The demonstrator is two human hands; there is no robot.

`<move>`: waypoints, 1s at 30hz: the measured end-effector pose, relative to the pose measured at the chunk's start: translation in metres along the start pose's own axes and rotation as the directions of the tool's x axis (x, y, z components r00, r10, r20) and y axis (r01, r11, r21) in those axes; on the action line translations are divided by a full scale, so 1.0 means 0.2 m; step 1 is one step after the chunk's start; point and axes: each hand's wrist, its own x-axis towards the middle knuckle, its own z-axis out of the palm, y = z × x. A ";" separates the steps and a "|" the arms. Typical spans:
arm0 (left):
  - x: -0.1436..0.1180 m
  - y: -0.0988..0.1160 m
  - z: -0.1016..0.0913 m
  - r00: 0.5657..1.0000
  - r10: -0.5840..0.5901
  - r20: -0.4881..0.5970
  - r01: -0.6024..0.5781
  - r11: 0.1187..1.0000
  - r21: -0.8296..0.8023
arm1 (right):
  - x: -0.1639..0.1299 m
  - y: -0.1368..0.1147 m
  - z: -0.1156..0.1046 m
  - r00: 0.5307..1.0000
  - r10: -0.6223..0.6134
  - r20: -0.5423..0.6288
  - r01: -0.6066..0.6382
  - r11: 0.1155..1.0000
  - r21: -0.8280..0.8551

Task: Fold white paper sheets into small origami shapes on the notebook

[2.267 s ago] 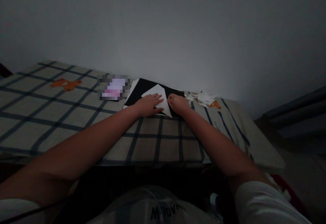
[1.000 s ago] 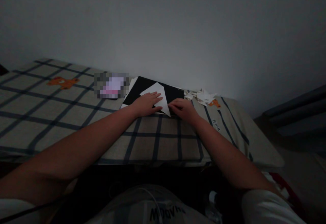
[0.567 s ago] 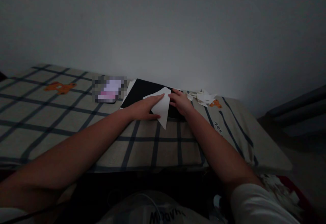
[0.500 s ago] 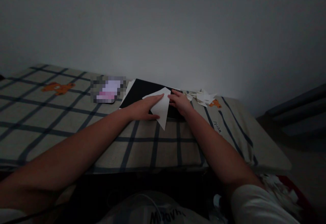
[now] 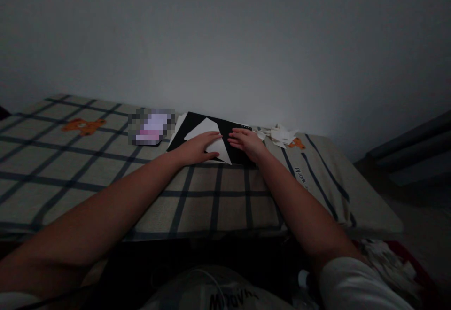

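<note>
A folded sheet of white paper [image 5: 208, 126], with a pointed corner toward me, lies on a flat black board or folder [image 5: 189, 121]. My left hand [image 5: 199, 148] rests on the paper, its fingers stretched out and the thumb apart, covering part of the sheet. To the right of the paper, my right hand [image 5: 248, 143] is over the black board with its fingers extended and nothing visible in them. Whether its fingertips touch the board I cannot tell.
A checked cloth [image 5: 197, 181] covers the table against the wall. A phone [image 5: 153, 128], pixelated, lies to the left. Scraps of white paper [image 5: 282, 135] are heaped at the right. Below right, a red container [image 5: 416, 263] holds more pale scraps. Bear prints [image 5: 82, 126] mark the cloth.
The paper has shifted left and turned on the board, its point now nearer the board's front edge. My right hand has come away from the paper's edge.
</note>
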 end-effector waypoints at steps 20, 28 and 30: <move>-0.03 0.08 -0.09 0.985 0.174 -0.006 -0.172 0.964 -0.204 | -0.03 0.02 0.04 0.982 0.026 0.186 0.007 0.984 -0.179; -0.03 0.11 -0.09 0.979 0.144 -0.145 -0.163 0.978 -0.129 | -0.02 0.02 0.06 0.999 -0.003 0.044 0.010 0.986 -0.165; -0.02 0.09 -0.10 0.944 0.044 -0.326 -0.063 0.997 -0.048 | -0.02 0.00 0.05 1.000 -0.025 -0.004 0.025 0.996 -0.084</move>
